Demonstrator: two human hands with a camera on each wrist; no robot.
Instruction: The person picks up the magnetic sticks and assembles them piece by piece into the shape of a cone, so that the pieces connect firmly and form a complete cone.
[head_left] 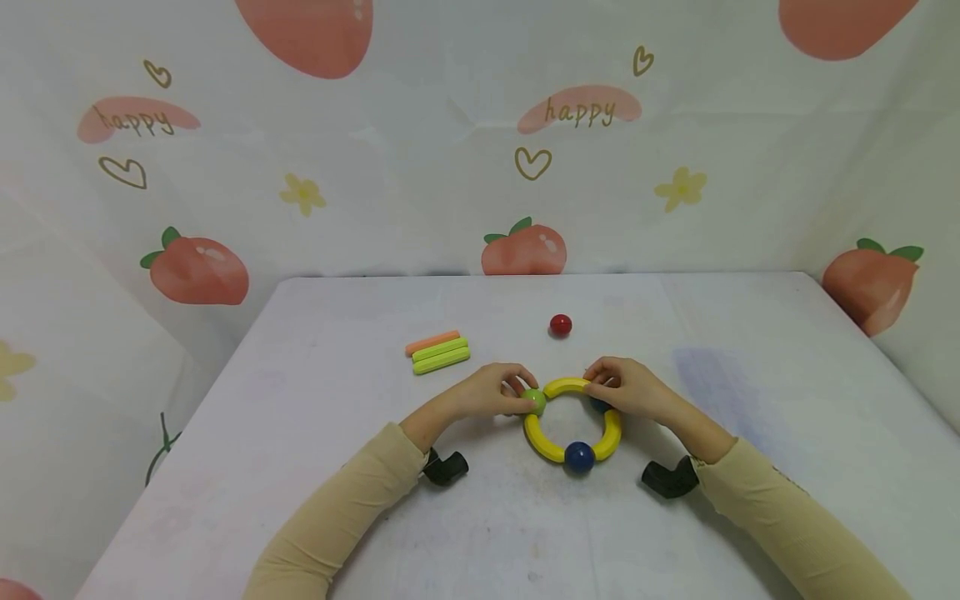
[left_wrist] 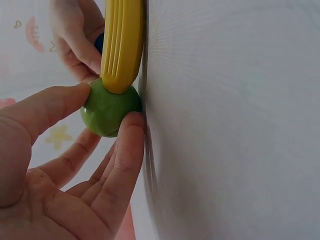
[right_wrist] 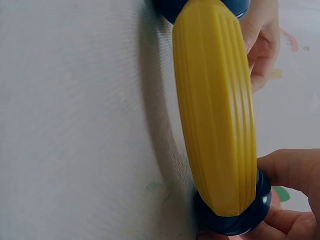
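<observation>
A ring of yellow arcs and balls lies on the white table (head_left: 750, 433). My left hand (head_left: 519, 395) pinches the green ball (head_left: 535, 402) at the ring's left, between thumb (left_wrist: 55, 107) and finger (left_wrist: 131, 145), seen close as the green ball (left_wrist: 107, 112). My right hand (head_left: 597, 387) grips the right end of the top yellow arc (head_left: 566, 386), over a partly hidden blue ball (head_left: 598, 407). Another blue ball (head_left: 579, 457) sits at the ring's near side. In the right wrist view a ribbed yellow arc (right_wrist: 215, 110) runs between two blue balls, and my fingers (right_wrist: 292, 172) touch the near blue ball (right_wrist: 242, 217).
A red ball (head_left: 560, 325) lies loose behind the ring. An orange stick (head_left: 432, 342) and two green sticks (head_left: 441, 355) lie together at the back left. The table ends at a peach-print cloth wall (head_left: 480, 167) behind and at both sides.
</observation>
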